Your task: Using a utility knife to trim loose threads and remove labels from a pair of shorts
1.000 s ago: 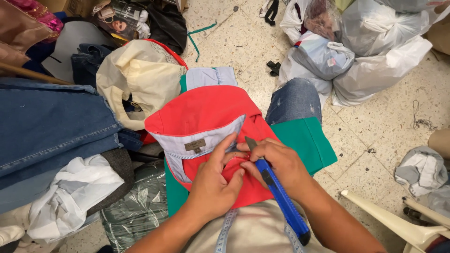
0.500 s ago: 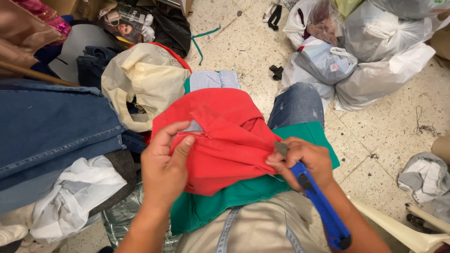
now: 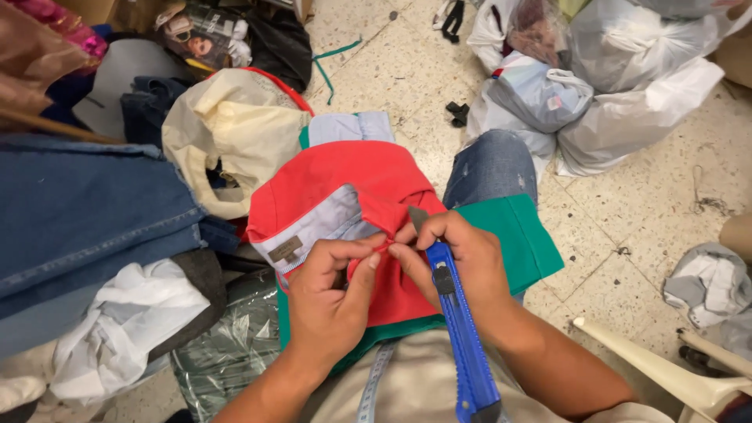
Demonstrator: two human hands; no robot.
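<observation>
A red garment [image 3: 352, 176] with a pale blue inner band [image 3: 321, 223] and a small brown label [image 3: 285, 249] lies on my lap over green fabric [image 3: 509, 235]. My left hand [image 3: 333, 294] pinches a fold of the red cloth. My right hand [image 3: 462, 262] pinches the same fold from the other side and holds a blue utility knife [image 3: 462, 345], its blade [image 3: 417, 218] pointing up beside the cloth. A measuring tape [image 3: 374, 388] hangs over my chest.
Blue denim [image 3: 86, 211] and white cloth [image 3: 117, 321] pile up at the left. A cream bag [image 3: 235, 133] sits ahead. White plastic bags [image 3: 627, 86] stand at the upper right on the speckled floor. A cream chair leg [image 3: 666, 368] is at the lower right.
The red garment has been turned so the blue band and label show again. My left hand moved in from the left edge to meet my right hand at a fold.
</observation>
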